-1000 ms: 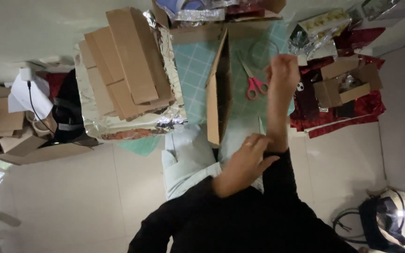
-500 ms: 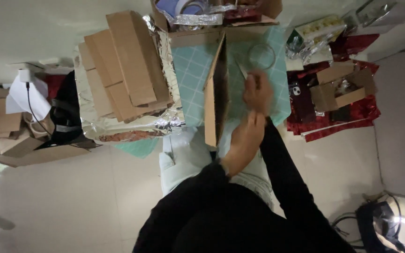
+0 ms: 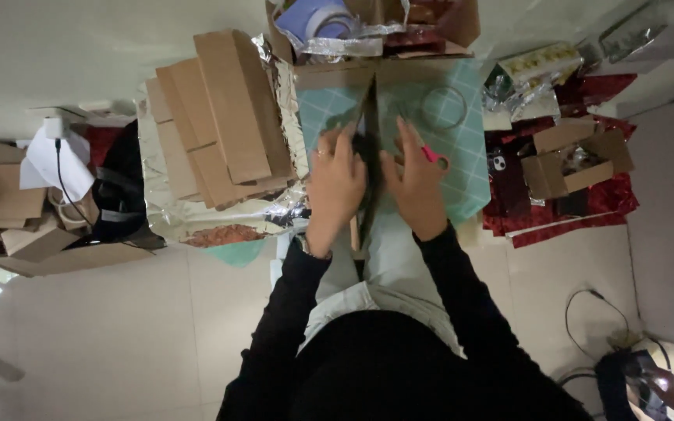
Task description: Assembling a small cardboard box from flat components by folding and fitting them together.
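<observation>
1. Both hands are down on an upright flat brown cardboard panel (image 3: 367, 132) that stands on edge over the pale green gridded cutting mat (image 3: 462, 148), seen almost end-on from above.
2. The left hand (image 3: 335, 187) presses flat against the panel's left face, fingers spread and pointing away from the body; it looks more like a bracing palm than a closed grasp.
3. The right hand (image 3: 413, 187) mirrors it on the right face, fingers extended. Whether either thumb hooks round the edge, I cannot tell.
4. So the panel sits sandwiched between the two palms, right on the body's midline, its near end just above the lap.
5. Pink-handled scissors (image 3: 433, 158) lie on the mat, partly under the right fingers, touching or just beside them.
6. A thin metal ring (image 3: 443, 107) rests on the mat beyond the right hand, apart from it.
7. To the left, a stack of flat brown cardboard strips (image 3: 216, 125) lies on crinkled silver foil sheet (image 3: 196, 218), near the left hand but not touching it.
8. My read: this is a holding-and-squaring step, the panel being steadied upright.
9. Any next handling calls for even pressure from both sides, or the thin panel could tip or buckle.
</observation>
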